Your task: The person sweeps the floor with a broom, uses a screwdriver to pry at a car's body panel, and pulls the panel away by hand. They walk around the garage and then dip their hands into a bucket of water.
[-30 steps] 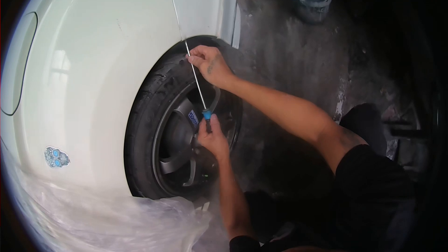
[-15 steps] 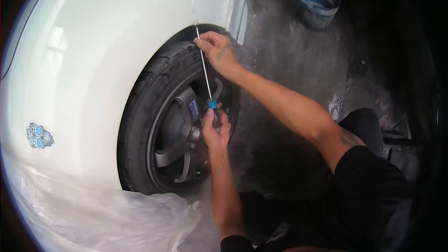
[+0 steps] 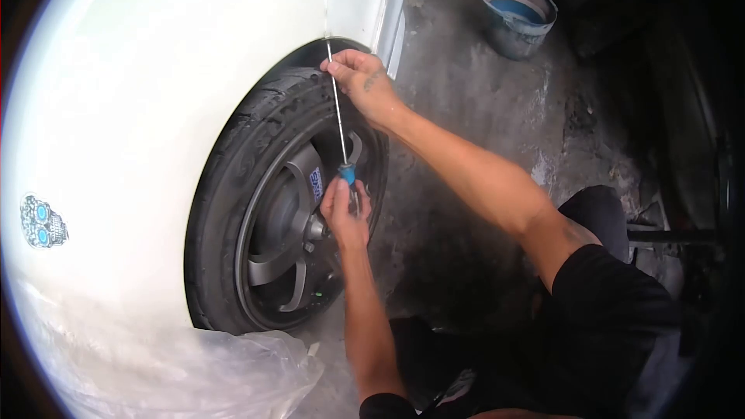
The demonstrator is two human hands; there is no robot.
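Observation:
A long screwdriver [image 3: 339, 120] with a blue and dark handle points up at the edge of the white car's wheel arch, where two body panels meet. My left hand [image 3: 347, 213] is closed around its handle, in front of the wheel's spokes. Near the tip, my right hand [image 3: 362, 81] pinches the metal shaft between thumb and fingers, just under the arch edge. Behind both hands is the black tire [image 3: 225, 163] with its grey rim [image 3: 272, 268]. The screw or fastener at the tip, if any, is too small to make out.
The white car body [image 3: 140, 124] fills the left side and bears a skull sticker [image 3: 44, 223]. Clear plastic sheeting [image 3: 233, 368] hangs below the fender. A bucket [image 3: 518, 19] with blue inside stands on the floor at the upper right.
The view has shifted slightly, so the car and wheel sit a little differently in frame. Both hands keep their hold on the screwdriver, its tip still at the arch edge.

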